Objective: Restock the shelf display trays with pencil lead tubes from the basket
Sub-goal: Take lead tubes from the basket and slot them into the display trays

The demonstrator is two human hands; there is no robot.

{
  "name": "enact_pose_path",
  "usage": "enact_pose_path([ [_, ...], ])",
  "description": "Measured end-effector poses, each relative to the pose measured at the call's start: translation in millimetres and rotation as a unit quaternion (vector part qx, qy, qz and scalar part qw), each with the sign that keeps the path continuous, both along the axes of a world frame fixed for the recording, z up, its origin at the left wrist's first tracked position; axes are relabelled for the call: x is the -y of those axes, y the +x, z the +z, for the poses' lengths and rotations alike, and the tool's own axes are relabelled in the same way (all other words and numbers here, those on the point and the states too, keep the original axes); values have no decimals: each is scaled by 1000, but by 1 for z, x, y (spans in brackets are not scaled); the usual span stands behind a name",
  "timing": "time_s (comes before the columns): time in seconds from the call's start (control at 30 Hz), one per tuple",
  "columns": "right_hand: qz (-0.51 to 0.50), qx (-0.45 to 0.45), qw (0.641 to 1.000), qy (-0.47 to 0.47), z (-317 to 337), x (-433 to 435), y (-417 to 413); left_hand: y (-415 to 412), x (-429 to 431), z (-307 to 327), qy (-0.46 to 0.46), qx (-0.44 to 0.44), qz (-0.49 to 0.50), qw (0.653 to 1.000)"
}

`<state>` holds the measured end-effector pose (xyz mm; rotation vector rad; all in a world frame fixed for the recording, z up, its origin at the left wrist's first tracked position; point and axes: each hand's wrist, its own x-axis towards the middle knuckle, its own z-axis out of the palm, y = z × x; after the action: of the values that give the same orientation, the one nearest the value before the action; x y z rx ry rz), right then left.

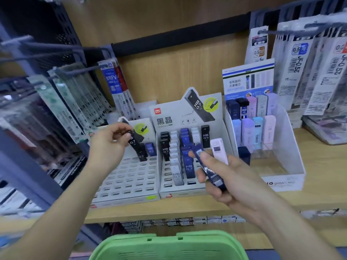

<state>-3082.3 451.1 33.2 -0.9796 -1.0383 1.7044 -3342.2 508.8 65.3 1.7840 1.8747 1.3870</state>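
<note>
Black plastic lead tube point(132, 142) marked 0.7, pinched in our left hand point(110, 141) over the left grey slotted tray point(129, 184) | our right hand point(231, 181) grips a dark blue tube point(208, 166) and a pale pink one point(218, 151) | light wooden shelf point(319, 166), green plastic basket point(169, 246) below.

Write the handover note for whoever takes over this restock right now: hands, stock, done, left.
Left hand: fingers curled at the back of the left tray; cannot tell whether it pinches a tube.
Right hand: grips dark blue tubes over the middle tray.
Done: middle tray partly filled with black, white and blue rows; left tray has only a few tubes at the back.
To do: seat the blue tubes, fill empty slots. Green basket is below, contents not visible.
</note>
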Motion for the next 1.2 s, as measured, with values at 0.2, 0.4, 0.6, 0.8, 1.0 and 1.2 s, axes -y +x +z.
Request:
enact_pose_path([
  [0.2,34,-15,999,-23,-3,3,-13,-17,-1,-25,-43,-79,-6,996],
  [0.4,49,2,998,-30,-4,5,-16,-18,-2,-19,-92,-86,-37,991],
  [0.6,49,9,998,-35,-1,5,-19,-13,-2,-33,-74,-142,-24,987],
  [0.8,33,-32,998,-38,1,9,-21,-11,-3,-24,-21,-312,-12,950],
  [1.0,-26,-105,992,-60,1,9,-28,55,40,37,-142,-98,-264,949],
  [1.2,-56,-131,988,-68,4,9,-26,96,51,14,0,-328,-302,895],
])
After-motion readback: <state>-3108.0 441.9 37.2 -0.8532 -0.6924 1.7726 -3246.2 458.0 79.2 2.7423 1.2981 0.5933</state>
